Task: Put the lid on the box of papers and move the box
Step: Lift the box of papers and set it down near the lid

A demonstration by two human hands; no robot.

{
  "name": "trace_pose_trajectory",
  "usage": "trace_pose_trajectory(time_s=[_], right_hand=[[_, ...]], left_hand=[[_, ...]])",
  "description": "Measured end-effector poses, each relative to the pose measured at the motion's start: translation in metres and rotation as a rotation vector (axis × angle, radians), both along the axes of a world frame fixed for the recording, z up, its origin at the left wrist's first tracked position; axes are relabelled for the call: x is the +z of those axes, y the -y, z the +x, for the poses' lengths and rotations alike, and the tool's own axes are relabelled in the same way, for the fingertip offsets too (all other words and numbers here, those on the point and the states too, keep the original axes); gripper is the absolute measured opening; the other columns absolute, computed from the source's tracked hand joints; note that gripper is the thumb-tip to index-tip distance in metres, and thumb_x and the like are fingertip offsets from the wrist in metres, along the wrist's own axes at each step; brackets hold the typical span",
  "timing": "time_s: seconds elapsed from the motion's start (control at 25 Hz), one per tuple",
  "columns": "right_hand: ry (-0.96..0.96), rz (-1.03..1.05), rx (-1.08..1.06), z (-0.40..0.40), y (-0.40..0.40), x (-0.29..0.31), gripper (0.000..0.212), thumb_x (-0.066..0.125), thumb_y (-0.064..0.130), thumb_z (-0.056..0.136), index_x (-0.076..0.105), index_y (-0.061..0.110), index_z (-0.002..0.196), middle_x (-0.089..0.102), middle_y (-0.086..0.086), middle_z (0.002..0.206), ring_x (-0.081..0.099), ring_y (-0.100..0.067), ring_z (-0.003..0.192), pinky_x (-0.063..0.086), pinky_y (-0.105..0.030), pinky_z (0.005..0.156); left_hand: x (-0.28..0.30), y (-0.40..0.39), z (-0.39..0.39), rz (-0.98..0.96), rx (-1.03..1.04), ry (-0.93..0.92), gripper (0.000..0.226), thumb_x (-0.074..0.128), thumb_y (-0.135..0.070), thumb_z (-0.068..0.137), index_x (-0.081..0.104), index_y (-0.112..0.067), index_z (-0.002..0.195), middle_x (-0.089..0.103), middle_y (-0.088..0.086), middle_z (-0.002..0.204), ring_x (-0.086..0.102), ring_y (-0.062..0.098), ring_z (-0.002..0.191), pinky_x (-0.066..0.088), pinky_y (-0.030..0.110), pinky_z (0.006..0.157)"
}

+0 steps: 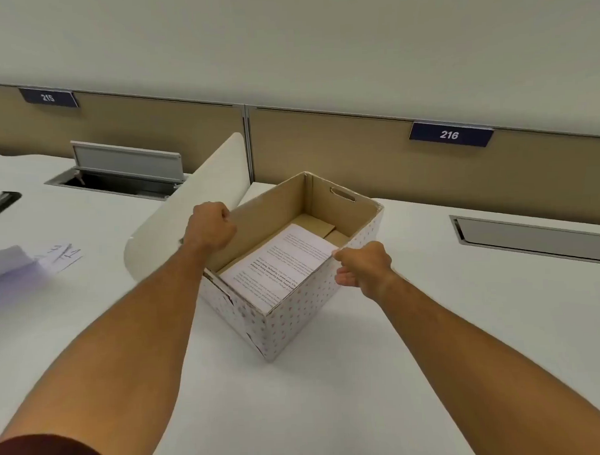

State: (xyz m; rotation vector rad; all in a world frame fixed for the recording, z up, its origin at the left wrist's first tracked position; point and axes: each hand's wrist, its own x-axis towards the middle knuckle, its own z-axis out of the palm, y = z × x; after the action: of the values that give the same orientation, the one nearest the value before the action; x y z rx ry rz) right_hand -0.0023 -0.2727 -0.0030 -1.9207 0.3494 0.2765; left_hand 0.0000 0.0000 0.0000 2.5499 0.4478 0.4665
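Observation:
A white cardboard box (295,316) with coloured dots stands open on the white desk, one corner pointing at me. A stack of printed papers (279,262) lies inside it on the brown bottom. A handle slot (342,194) is cut in the far wall. My left hand (208,227) is closed on the rim of the box's left wall. My right hand (364,266) grips the rim of the right wall, thumb on top and fingers outside. No lid is in view.
A white rounded divider panel (189,204) stands just behind my left hand. Loose sheets (21,267) lie at the far left. An open cable hatch (120,172) and a closed one (537,236) are set in the desk. A beige partition (357,150) closes the back.

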Motion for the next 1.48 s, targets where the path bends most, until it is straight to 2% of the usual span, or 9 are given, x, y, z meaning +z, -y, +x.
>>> trace_pose_trajectory(time_s=[0.12,0.24,0.68,0.8,0.88,1.0,1.16,1.28,1.48], right_hand=[[-0.107,0.136,-0.04,0.007,-0.006,0.003,0.044,0.078,0.015,0.08,0.059,0.0,0.117,0.07,-0.016,0.099,0.071,-0.023,0.065,0.058,-0.027,0.046],[-0.119,0.167,-0.048,0.015,-0.012,0.001,0.037,0.078,0.012,0.08,0.061,-0.001,0.11,0.073,-0.017,0.101,0.072,-0.021,0.063,0.058,-0.027,0.045],[-0.173,0.175,-0.083,0.028,-0.014,-0.003,0.031,0.075,0.008,0.082,0.061,-0.001,0.108,0.073,-0.016,0.097,0.074,-0.022,0.066,0.062,-0.031,0.055],[-0.176,0.136,-0.076,0.033,-0.015,-0.003,0.027,0.073,0.005,0.083,0.06,-0.001,0.106,0.072,-0.016,0.104,0.074,-0.024,0.073,0.063,-0.032,0.065],[-0.176,0.105,-0.063,0.034,-0.014,-0.003,0.025,0.072,0.005,0.084,0.06,-0.002,0.104,0.072,-0.016,0.103,0.074,-0.025,0.073,0.063,-0.03,0.061],[-0.18,0.085,-0.038,0.037,-0.009,0.001,0.014,0.069,0.002,0.085,0.059,-0.002,0.094,0.073,-0.015,0.094,0.074,-0.024,0.066,0.059,-0.025,0.046],[-0.194,0.02,-0.031,0.041,0.01,0.007,0.008,0.067,-0.001,0.085,0.06,-0.004,0.084,0.072,-0.015,0.075,0.072,-0.024,0.053,0.061,-0.029,0.048],[-0.183,-0.044,-0.017,0.041,0.029,0.013,0.009,0.067,-0.001,0.086,0.062,-0.005,0.079,0.066,-0.012,0.051,0.067,-0.022,0.04,0.058,-0.027,0.042],[-0.172,-0.119,0.008,0.03,0.069,0.024,0.011,0.067,-0.001,0.086,0.064,-0.004,0.075,0.067,-0.015,0.059,0.068,-0.023,0.044,0.061,-0.03,0.053]], left_hand=[[0.0,-0.015,0.015,0.025,0.034,-0.069,0.035,0.057,-0.004,0.088,0.064,0.001,0.121,0.066,0.021,0.121,0.061,0.035,0.109,0.048,0.043,0.094],[0.0,-0.029,0.035,0.023,-0.01,-0.122,0.036,0.052,-0.003,0.09,0.064,0.001,0.124,0.064,0.021,0.127,0.059,0.037,0.115,0.046,0.044,0.1],[0.01,-0.041,0.08,-0.107,-0.069,-0.309,0.019,0.064,-0.008,0.087,0.075,0.001,0.1,0.071,0.02,0.104,0.066,0.034,0.095,0.053,0.038,0.079],[0.016,-0.035,0.082,-0.042,-0.069,-0.352,0.023,0.071,-0.011,0.084,0.074,0.002,0.102,0.071,0.019,0.102,0.067,0.033,0.095,0.057,0.043,0.087],[0.019,-0.031,0.082,-0.01,-0.075,-0.385,0.023,0.073,-0.011,0.082,0.073,0.003,0.1,0.071,0.02,0.098,0.07,0.033,0.089,0.057,0.042,0.085],[0.029,-0.026,0.082,-0.029,-0.109,-0.443,0.017,0.075,-0.007,0.08,0.072,0.006,0.091,0.073,0.021,0.088,0.074,0.032,0.075,0.06,0.042,0.081],[0.042,-0.012,0.074,-0.043,-0.136,-0.469,0.011,0.076,-0.003,0.077,0.072,0.005,0.084,0.074,0.018,0.077,0.074,0.03,0.064,0.063,0.04,0.07],[0.045,0.003,0.059,-0.052,-0.153,-0.452,0.008,0.075,-0.003,0.076,0.072,0.003,0.081,0.074,0.017,0.075,0.075,0.029,0.064,0.063,0.042,0.072],[0.052,0.04,0.039,-0.093,-0.178,-0.426,0.008,0.074,0.0,0.076,0.072,0.005,0.082,0.074,0.02,0.079,0.074,0.032,0.067,0.062,0.046,0.076]])
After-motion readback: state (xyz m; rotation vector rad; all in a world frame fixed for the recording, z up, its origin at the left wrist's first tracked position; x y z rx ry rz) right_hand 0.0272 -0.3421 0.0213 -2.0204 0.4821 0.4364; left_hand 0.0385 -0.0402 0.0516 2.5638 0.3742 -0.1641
